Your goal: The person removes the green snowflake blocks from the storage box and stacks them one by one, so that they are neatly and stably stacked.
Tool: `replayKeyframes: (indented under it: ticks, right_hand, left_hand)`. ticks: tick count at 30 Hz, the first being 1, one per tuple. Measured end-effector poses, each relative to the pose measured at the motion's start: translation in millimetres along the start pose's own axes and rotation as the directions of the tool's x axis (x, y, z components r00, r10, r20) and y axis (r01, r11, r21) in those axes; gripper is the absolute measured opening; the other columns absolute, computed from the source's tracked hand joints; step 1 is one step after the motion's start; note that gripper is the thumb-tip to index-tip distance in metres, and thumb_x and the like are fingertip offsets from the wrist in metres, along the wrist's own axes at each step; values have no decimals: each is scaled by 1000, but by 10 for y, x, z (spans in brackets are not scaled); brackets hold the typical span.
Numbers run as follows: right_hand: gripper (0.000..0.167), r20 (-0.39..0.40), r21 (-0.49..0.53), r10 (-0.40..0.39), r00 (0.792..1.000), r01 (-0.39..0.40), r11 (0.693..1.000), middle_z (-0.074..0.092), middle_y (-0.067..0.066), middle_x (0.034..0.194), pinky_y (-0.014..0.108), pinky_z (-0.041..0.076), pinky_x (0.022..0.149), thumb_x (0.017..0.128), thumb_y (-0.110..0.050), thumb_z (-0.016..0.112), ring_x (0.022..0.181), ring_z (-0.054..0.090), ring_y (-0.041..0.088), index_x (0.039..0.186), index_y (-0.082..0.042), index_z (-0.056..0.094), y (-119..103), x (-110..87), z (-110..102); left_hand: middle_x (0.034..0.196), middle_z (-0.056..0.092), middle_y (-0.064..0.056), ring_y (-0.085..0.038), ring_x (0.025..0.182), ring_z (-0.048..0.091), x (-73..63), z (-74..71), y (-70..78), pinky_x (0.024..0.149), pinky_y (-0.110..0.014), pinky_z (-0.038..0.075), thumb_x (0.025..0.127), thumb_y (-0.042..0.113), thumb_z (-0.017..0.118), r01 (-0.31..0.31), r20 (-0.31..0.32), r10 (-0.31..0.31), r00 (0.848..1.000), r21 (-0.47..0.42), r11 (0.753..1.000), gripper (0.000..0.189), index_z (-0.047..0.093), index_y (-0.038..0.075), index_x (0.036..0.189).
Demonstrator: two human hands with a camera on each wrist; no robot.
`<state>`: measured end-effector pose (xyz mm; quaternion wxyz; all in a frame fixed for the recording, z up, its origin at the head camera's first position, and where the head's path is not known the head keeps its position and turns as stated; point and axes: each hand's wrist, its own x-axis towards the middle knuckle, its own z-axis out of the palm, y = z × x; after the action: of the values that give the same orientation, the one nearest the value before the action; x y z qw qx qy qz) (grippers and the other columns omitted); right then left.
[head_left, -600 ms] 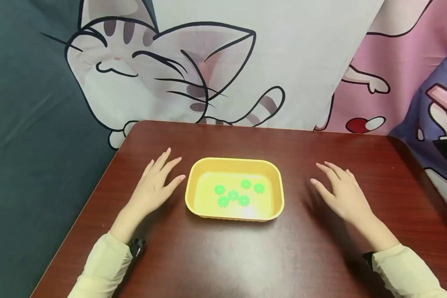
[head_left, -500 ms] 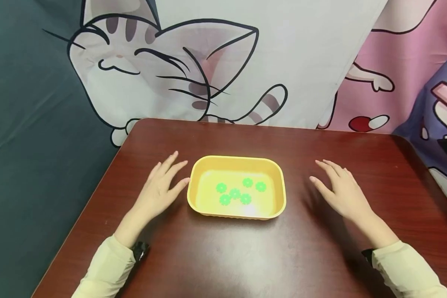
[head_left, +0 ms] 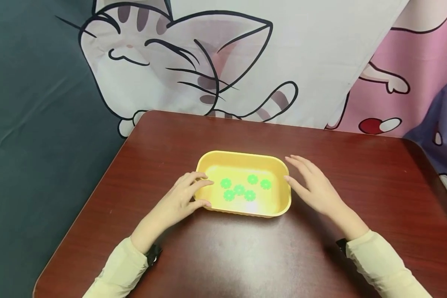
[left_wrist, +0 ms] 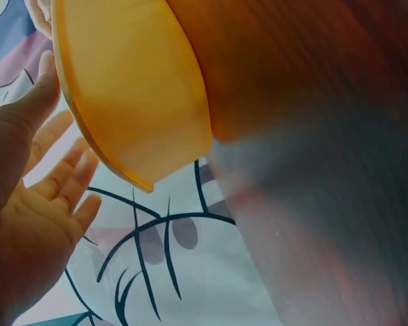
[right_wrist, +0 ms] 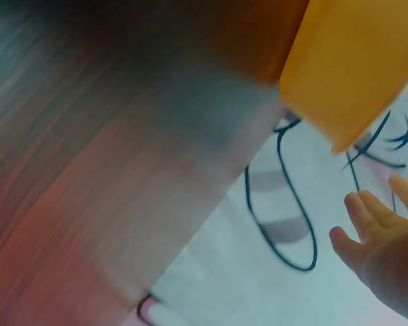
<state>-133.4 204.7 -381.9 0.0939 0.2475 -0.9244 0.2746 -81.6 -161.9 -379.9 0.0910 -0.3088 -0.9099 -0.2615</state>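
A yellow rectangular tray (head_left: pixel 246 161) with rounded corners stands on the table in the head view. Several small green flower-shaped pieces (head_left: pixel 239 190) lie on its floor. My left hand (head_left: pixel 176 203) is at the tray's left end, its relaxed fingers and thumb reaching over the rim. At the opposite end my right hand (head_left: pixel 316 188) has its loosely extended fingertips right at the rim. The left wrist view shows the tray's outer wall (left_wrist: pixel 136 88) beside the spread left hand (left_wrist: pixel 27 231). In the right wrist view, the right hand (right_wrist: pixel 387 251) appears below the tray's corner (right_wrist: pixel 353 75).
The tray rests on a dark red-brown wooden table (head_left: pixel 223 256) with rounded far corners. Behind the table hangs a white cloth (head_left: pixel 320 54) printed with a cartoon cat, beside pink and dark green areas. Black bands (head_left: pixel 154 253) show at the sleeve cuffs.
Both hands have moved inward to the tray's two ends, the left fingers now overlapping its rim. The tray and green pieces sit slightly further right in view, as does the background.
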Motion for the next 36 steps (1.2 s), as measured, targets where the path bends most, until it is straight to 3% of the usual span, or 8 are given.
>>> replayKeyframes:
  ticks: [4, 8, 14, 18, 24, 36]
  right_hand:
    - [51, -12, -1, -65, 998, 65, 998, 47, 9, 137, 52, 31, 102, 88, -27, 65, 128, 40, 30, 134, -12, 49, -92, 62, 102]
    - [45, -45, 14, -126, 991, 127, 992, 54, 6, 129, 48, 35, 99, 87, -25, 66, 120, 47, 26, 128, -12, 54, -158, 123, 185]
    - [36, -41, 14, -233, 972, 234, 972, 62, 2, 114, 42, 42, 91, 84, -23, 70, 108, 56, 22, 117, -12, 61, -225, 225, 315]
    - [34, 72, 9, -302, 951, 302, 953, 63, 0, 108, 39, 46, 88, 80, -28, 73, 102, 59, 19, 110, -13, 65, -265, 274, 393]
    - [48, 285, 0, -264, 921, 275, 961, 62, 1, 109, 37, 46, 90, 75, -36, 78, 102, 58, 19, 113, -10, 64, -289, 331, 486]
    - [48, 455, -32, -243, 857, 288, 957, 63, 0, 98, 37, 48, 85, 67, -36, 82, 92, 60, 18, 104, -9, 68, -370, 468, 632]
  left_hand:
    - [105, 54, 0, -16, 98, 49, 12, 28, 15, 84, -31, 42, 74, 27, 77, -67, 7, 67, 998, -64, 996, 36, 63, 10, 103]
    - [89, 54, 3, -10, 85, 49, 41, 76, 23, 76, -22, 43, 79, 20, 74, -124, 36, 128, 991, -96, 988, 19, 62, 10, 90]
    - [86, 54, 6, -7, 82, 50, 42, 118, 56, 74, -19, 44, 86, 16, 68, -108, 108, 119, 987, -105, 989, 6, 62, 13, 87]
    - [87, 56, 5, -7, 83, 51, 29, 134, 50, 76, -21, 45, 87, 14, 67, -117, 104, 127, 986, -103, 988, 5, 63, 11, 90]
    - [86, 57, 3, -8, 82, 53, 8, 137, 28, 76, -20, 46, 85, 11, 68, -143, 69, 151, 986, -98, 985, 6, 63, 10, 89]
    - [84, 57, 5, -6, 79, 52, -49, 149, 17, 73, -19, 46, 84, 12, 69, -74, 84, 86, 993, -136, 988, 5, 64, 11, 86]
